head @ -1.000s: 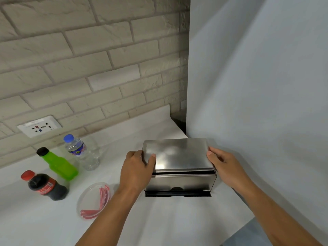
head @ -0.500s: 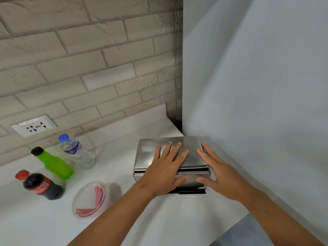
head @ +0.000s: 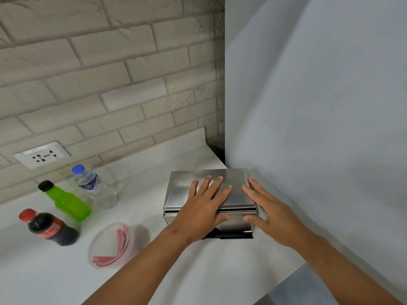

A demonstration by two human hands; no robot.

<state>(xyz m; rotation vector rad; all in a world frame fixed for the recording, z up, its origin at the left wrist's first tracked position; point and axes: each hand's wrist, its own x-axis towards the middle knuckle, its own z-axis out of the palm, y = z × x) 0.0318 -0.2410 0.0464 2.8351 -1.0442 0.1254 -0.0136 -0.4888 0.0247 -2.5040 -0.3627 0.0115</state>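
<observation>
A stainless steel box [head: 182, 190] with a flat lid and a dark slot at its base stands on the white counter [head: 198, 271] against the grey wall on the right. My left hand [head: 203, 208] lies flat on the lid with straight, spread fingers, its thumb over the front edge. My right hand [head: 271, 211] rests with straight fingers on the lid's right front corner, thumb against the box's front face. Neither hand holds anything.
At the left stand a cola bottle [head: 49, 227], a green bottle [head: 66, 201] and a clear water bottle [head: 94, 187]. A clear round tub [head: 110, 245] holds red strips. A wall socket [head: 41, 154] sits in the brick wall. The counter ends at the lower right.
A second ago both hands gripped the box by its sides. They have since moved onto the lid and flattened out, and have barely shifted in the last half second.
</observation>
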